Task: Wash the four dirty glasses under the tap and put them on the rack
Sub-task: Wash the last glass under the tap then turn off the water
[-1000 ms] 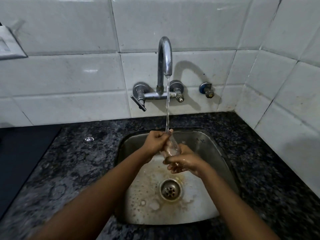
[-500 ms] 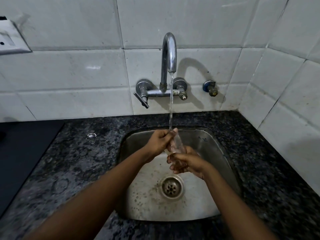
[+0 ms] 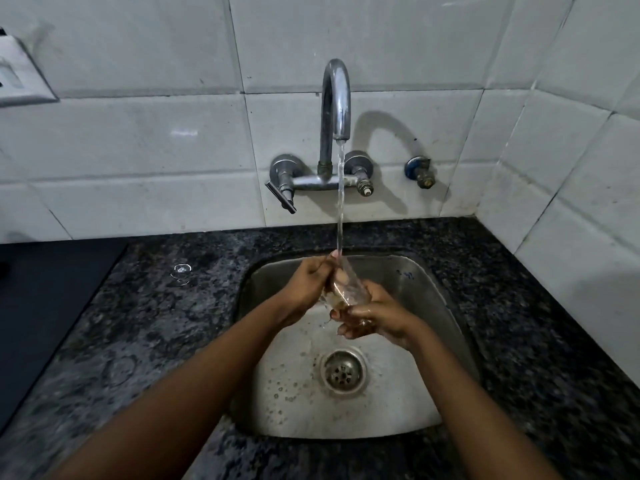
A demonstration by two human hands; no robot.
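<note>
Now our left hand has slid higher up the glass; our right hand grips its base, rinsing continues.

Dim, tap shadow on tiles, blurred warped edges

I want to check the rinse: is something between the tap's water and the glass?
Nothing visible is. The stream falls free from the tap to the top of the glass, which the left hand and right hand hold over the sink.
</note>
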